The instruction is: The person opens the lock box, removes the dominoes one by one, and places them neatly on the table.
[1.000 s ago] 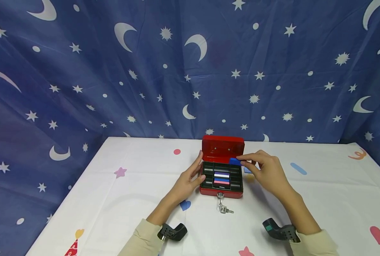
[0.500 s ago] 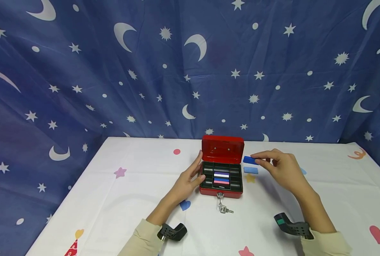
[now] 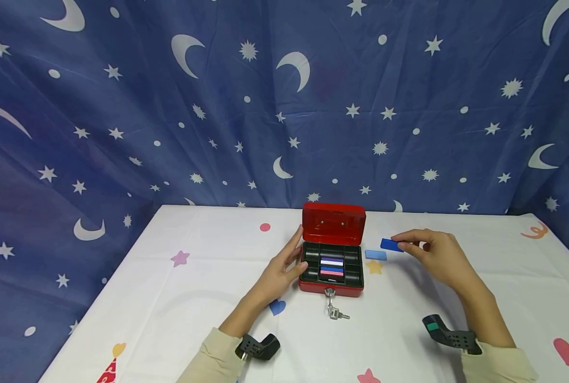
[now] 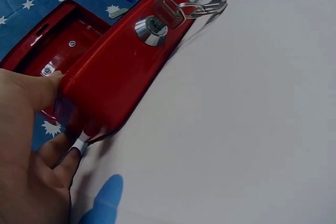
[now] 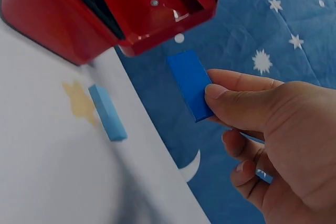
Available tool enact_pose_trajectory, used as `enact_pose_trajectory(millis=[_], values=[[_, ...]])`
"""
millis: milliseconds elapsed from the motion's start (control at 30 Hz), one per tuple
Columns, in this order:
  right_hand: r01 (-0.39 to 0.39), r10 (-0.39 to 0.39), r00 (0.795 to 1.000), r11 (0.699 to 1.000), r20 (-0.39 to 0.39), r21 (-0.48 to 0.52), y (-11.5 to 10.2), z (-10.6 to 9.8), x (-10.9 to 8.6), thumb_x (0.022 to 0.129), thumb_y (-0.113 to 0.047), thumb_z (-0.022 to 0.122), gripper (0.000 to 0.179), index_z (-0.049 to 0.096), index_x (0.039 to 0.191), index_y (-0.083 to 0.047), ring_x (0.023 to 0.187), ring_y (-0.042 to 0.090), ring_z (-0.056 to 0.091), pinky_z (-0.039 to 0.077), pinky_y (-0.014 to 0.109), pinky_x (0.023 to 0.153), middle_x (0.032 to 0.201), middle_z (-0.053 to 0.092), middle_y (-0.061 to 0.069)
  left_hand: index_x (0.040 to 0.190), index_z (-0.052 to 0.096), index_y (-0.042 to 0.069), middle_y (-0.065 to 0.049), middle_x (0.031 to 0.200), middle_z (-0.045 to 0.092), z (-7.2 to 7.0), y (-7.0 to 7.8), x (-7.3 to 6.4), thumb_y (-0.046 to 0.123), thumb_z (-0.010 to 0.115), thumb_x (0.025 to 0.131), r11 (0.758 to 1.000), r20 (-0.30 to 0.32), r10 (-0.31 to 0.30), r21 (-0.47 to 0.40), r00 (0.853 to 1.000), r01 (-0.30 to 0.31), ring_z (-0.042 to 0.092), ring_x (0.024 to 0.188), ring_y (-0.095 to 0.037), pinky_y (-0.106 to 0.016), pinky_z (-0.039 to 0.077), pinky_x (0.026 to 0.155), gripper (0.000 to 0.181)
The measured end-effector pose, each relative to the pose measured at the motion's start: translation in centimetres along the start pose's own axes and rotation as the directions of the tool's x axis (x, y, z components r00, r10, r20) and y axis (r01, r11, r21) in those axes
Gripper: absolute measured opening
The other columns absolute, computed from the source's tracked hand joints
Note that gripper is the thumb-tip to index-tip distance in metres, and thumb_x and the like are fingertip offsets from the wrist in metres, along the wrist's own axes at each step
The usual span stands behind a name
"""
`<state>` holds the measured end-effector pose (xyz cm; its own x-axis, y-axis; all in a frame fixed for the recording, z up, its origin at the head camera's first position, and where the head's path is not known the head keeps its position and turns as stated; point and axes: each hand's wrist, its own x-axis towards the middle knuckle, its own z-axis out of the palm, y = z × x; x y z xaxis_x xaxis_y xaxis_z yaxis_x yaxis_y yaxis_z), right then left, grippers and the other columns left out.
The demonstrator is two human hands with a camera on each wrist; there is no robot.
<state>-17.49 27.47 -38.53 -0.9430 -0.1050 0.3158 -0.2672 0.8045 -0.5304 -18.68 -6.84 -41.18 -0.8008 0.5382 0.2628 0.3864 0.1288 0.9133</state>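
A red cash box (image 3: 331, 288) stands on the table with its lid (image 3: 333, 223) raised, showing a black tray with compartments. Purple, white, blue and pink flat blocks (image 3: 332, 265) lie in the tray's middle compartments. My left hand (image 3: 278, 272) holds the box's left side, thumb over the rim and fingers along the outer wall. To the right of the box, my right hand (image 3: 435, 254) pinches a dark blue block (image 5: 190, 84) between thumb and fingers, above the table. A light blue block (image 3: 376, 255) lies on the table, right beside the box.
Keys (image 3: 336, 313) hang from the lock at the box's front. White cloth (image 3: 208, 314) with printed shapes covers the table. A dark blue curtain (image 3: 284, 133) with moons and stars hangs behind the far edge.
My right hand has moved rightward with the dark blue block, from over the box's back right corner to beyond the light blue block. My left hand has stayed in place.
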Motion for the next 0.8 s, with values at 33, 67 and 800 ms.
enact_pose_trajectory(millis=[33, 67, 800], values=[[-0.009, 0.009, 1.0, 1.0, 0.004, -0.001, 0.2, 0.0, 0.0, 0.086, -0.012, 0.071, 0.017, 0.076, 0.101, -0.02, 0.076, 0.017, 0.049, 0.042, 0.026, 0.061, 0.094, 0.07, 0.002, 0.153, 0.012, 0.007, -0.013, 0.158, 0.011, 0.0, 0.0, 0.0, 0.001, 0.054, 0.096, 1.0, -0.003, 0.008, -0.01, 1.0, -0.008, 0.031, 0.135, -0.041, -0.05, 0.024, 0.111, 0.072], [-0.016, 0.016, 1.0, 1.0, 0.008, -0.001, 0.5, 0.0, -0.1, 0.087, -0.012, 0.071, 0.017, 0.076, 0.101, -0.02, 0.076, 0.017, 0.049, 0.042, 0.027, 0.062, 0.095, 0.07, 0.002, 0.153, 0.013, 0.006, -0.014, 0.158, 0.011, 0.0, -0.1, 0.0, 0.0, 0.055, 0.095, 1.0, -0.006, 0.016, -0.02, 1.0, -0.017, 0.032, 0.135, -0.041, -0.051, 0.025, 0.11, 0.072], [-0.141, 0.139, 0.983, 0.99, 0.124, 0.01, 4.1, 1.0, -0.9, 0.09, -0.012, 0.066, 0.017, 0.074, 0.106, -0.013, 0.084, 0.024, 0.055, 0.044, 0.032, 0.065, 0.103, 0.068, 0.01, 0.152, 0.013, 0.002, -0.02, 0.155, 0.012, 0.0, -0.1, 0.1, 0.0, 0.055, 0.094, 1.0, 0.001, 0.012, -0.025, 1.0, -0.012, 0.029, 0.135, -0.043, -0.051, 0.024, 0.111, 0.071]])
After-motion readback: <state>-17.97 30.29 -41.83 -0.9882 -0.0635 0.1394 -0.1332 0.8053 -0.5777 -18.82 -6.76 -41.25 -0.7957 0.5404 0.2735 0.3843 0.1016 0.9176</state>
